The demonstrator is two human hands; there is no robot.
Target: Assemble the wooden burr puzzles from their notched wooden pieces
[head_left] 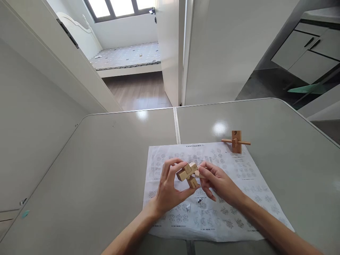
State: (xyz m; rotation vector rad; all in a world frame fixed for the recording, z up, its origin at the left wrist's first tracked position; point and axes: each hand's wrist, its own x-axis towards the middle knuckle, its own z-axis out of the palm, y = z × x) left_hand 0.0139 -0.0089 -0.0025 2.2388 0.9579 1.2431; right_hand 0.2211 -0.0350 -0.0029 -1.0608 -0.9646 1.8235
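Observation:
Between thumb and fingers, my left hand [169,182] grips a partly joined wooden burr puzzle [187,170] made of pale interlocking blocks, some with dark marks on them. My right hand [216,179] pinches a small wooden puzzle piece [199,174] against the right side of that cluster. Whether the piece sits in a notch or only touches the blocks, I cannot tell. Both hands are above a large printed instruction sheet [180,212] covered in small line diagrams.
A second wooden assembly [236,142], a marked flat block crossed by a thin rod, stands at the sheet's upper right corner. The grey table [114,170] has a seam down its middle. Beyond it are an open door [170,49], a bed [127,56] and white cabinets [313,49].

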